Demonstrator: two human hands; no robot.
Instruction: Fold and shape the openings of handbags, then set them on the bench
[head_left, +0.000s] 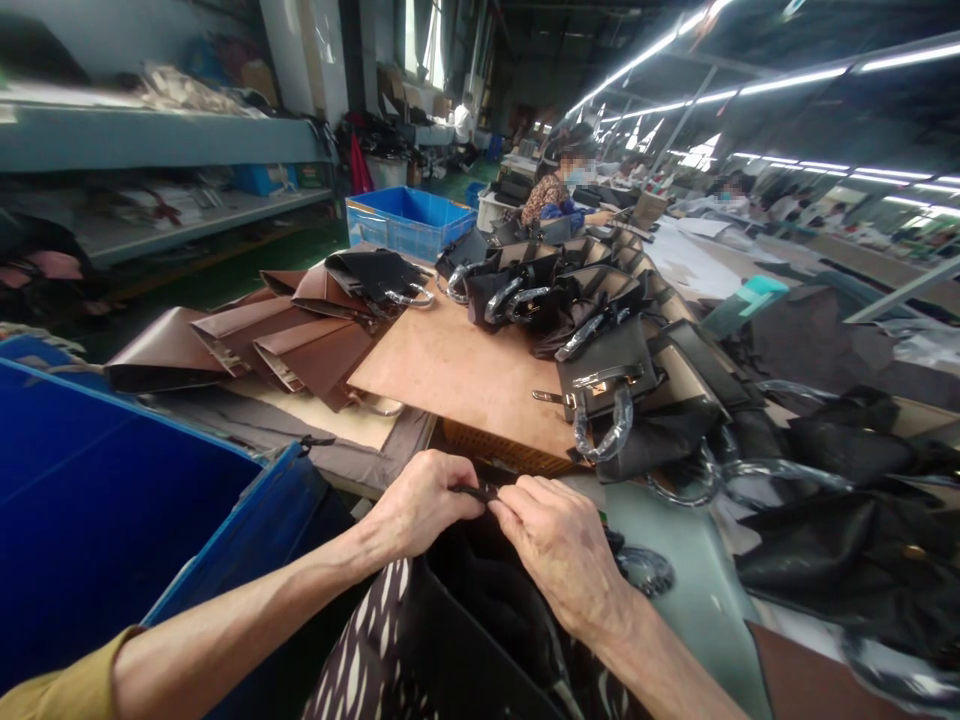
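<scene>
A black bag (480, 620) lies open in the lap, over patterned cloth. My left hand (431, 500) pinches the bag's dark upper edge between thumb and fingers. Close beside it on the right, my right hand (559, 545) grips the same edge, its fingers curled. The two hands are a short distance apart, with a strip of black material between them. Beyond them is a brown board (465, 370), with black handbags (611, 365) with plastic-wrapped handles crowded on its right side. Brown bags (315, 355) are piled at its left.
A large blue bin (112, 520) stands at the near left. Farther back is another blue bin (409, 215). More black bags (862, 560) cover the right side. A masked person (559, 190) sits behind the bags. Shelving (165, 140) lines the left.
</scene>
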